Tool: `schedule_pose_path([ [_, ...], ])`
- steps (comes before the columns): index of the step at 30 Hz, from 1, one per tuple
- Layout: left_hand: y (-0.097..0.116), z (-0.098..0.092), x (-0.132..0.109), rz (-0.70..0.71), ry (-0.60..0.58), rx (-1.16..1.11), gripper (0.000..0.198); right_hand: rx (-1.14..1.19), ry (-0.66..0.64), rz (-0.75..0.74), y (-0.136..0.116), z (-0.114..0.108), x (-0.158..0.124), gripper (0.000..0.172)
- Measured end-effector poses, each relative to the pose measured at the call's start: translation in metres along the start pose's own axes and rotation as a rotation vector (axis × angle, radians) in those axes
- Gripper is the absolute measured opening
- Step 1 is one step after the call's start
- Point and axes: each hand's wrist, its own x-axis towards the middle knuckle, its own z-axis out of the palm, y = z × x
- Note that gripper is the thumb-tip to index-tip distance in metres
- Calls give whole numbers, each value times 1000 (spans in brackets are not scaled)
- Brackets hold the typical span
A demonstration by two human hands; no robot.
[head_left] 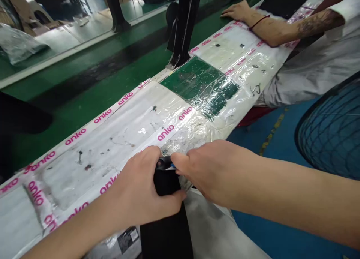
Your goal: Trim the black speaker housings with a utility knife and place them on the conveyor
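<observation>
A wide black strip (167, 232), which looks like fabric, runs up from the bottom edge of the view to the table's near edge. Wrapped around its upper end is my left hand (143, 187), with the thumb across the strip. My right hand (208, 165) is closed at the same end, its thumb and fingers pinched together beside a small dark piece (163, 163) with a shiny edge and a bit of blue. What that piece is cannot be made out, and the right fingertips are mostly hidden.
A long white table (132, 128), covered with film and pink-printed tape, crosses the view, with a green patch (199, 84). Behind it run a green surface and a black post (184, 26). A co-worker's arm (267, 28) rests at upper right. A mesh-covered round object (334, 128) stands right.
</observation>
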Motion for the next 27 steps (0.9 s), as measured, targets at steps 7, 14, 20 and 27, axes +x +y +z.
schedule_pose_path([
  [7,-2,-5,-5,-53,-13,76,44,-21,271,131,31,6,-54,18],
  [14,-18,-26,-27,88,-165,-57,57,1296,406,382,-31,88,-46,61],
  [20,-41,-40,-15,152,-262,-185,86,1887,457,531,-51,117,-33,72],
  [27,-51,-6,9,156,-237,-523,64,1964,538,477,-32,127,-51,63],
])
